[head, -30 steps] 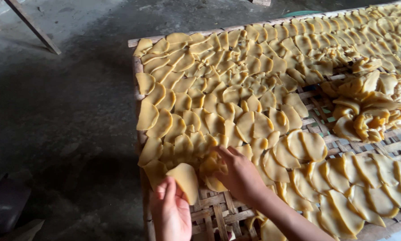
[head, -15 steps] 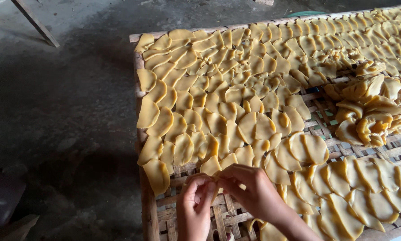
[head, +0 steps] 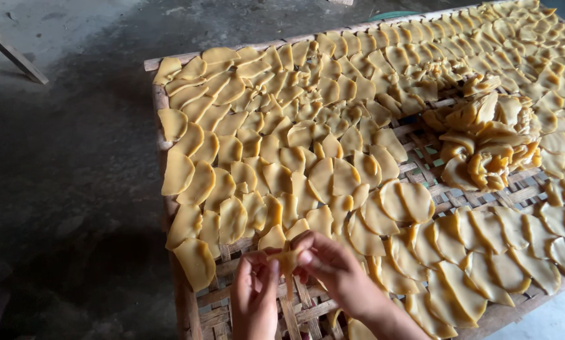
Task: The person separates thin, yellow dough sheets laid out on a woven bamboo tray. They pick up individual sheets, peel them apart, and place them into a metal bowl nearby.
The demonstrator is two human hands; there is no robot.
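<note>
Bamboo is making up the woven drying rack (head: 307, 308), which is filling most of my view above a dark concrete floor (head: 68, 157). Overlapping yellow wafers (head: 276, 132) are covering it from the far edge down to the near edge, and a loose heap of stuck-together wafers (head: 490, 141) is sitting towards the right edge. At the near left corner I am watching both hands working one small clump of wafers (head: 287, 258). The left hand (head: 254, 296) is pinching its left side with narrowed fingers, and the right hand (head: 330, 267) is gripping its right side, so the clump is hanging between the fingertips just above the bare slats. My worry is that the thin pieces are clinging together, so pulling too sharply could be tearing one, or a freed piece could be slipping through the gaps.
</note>
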